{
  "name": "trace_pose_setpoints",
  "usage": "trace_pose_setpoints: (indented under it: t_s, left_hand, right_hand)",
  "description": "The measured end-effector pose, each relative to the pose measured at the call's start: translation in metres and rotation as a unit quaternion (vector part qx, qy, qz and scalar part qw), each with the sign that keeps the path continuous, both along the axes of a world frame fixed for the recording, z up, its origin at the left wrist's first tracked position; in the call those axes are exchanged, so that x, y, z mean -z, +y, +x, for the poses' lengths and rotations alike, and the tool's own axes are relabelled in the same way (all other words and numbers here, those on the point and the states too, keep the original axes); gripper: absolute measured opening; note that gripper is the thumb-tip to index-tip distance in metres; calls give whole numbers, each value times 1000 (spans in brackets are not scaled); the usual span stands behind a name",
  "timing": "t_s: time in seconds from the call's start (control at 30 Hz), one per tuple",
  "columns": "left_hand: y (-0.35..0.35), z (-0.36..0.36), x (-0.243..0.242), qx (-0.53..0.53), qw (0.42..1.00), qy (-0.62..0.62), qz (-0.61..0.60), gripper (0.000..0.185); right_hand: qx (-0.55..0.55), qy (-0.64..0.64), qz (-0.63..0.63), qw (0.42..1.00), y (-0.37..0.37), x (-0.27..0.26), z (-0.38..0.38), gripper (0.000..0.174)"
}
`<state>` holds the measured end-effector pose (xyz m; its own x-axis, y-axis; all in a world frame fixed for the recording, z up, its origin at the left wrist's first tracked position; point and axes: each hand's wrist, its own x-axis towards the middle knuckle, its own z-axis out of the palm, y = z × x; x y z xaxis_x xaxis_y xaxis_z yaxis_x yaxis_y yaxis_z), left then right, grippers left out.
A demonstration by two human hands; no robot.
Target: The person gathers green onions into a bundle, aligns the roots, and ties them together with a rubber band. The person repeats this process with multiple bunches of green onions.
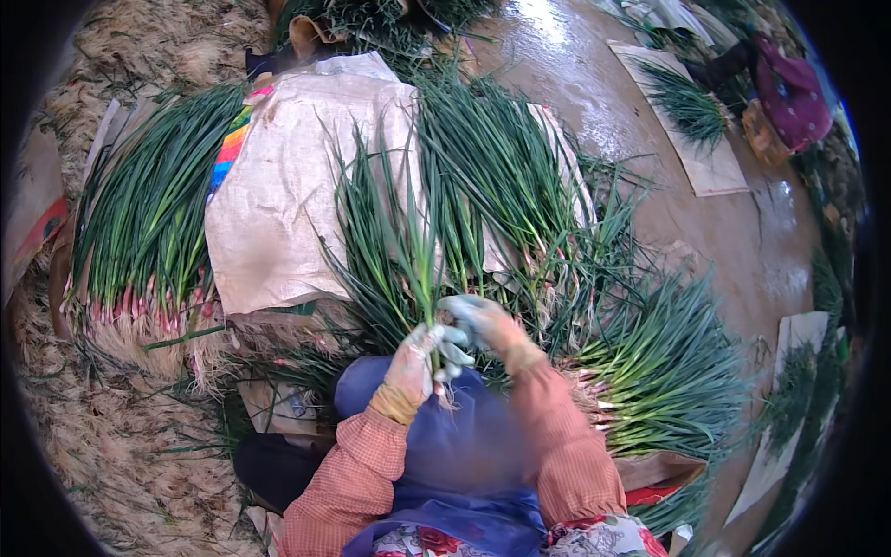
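My left hand [421, 362], in a stained pale glove, grips a spring onion plant [422, 275] near its base. The long green leaves point away from me, and the roots hang over the blue apron [459, 432] on my lap. Just right of the stem is my gloved right hand [484, 324], its fingers curled and blurred. Whether it pinches a leaf cannot be made out. Loose spring onions [369, 278] lie just beyond my hands. To my right a pile of spring onions [661, 376] has its pale root ends turned towards me.
A woven sack [306, 181] lies ahead, between a row of spring onions [153, 223] with pinkish bulbs and another heap [498, 160]. Root trimmings [125, 445] cover the ground at left. Wet floor [598, 118] stretches right, where a person in purple [793, 97] is near more onions.
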<state>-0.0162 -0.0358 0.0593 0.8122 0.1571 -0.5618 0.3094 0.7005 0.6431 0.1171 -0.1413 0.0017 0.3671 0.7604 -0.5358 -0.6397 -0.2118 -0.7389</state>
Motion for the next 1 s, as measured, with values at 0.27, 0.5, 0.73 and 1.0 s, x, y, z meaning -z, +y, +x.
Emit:
trace_pose_setpoints:
  t_s: [0.27,0.5,0.73,1.0]
  left_hand:
    - [9,-12,34,-228,973,1,-48,32]
    - [1,24,-15,-160,969,-185,29,34]
    - [29,21,38,-52,986,35,157,23]
    - [32,38,50,21,997,-18,72,22]
  right_hand:
    - [364,-39,232,901,-4,-34,-15,31]
    - [-34,-290,-344,892,-19,68,-4,55]
    - [-96,-322,-182,924,-22,-11,-27,39]
    - [78,-13,20,997,-31,8,-25,27]
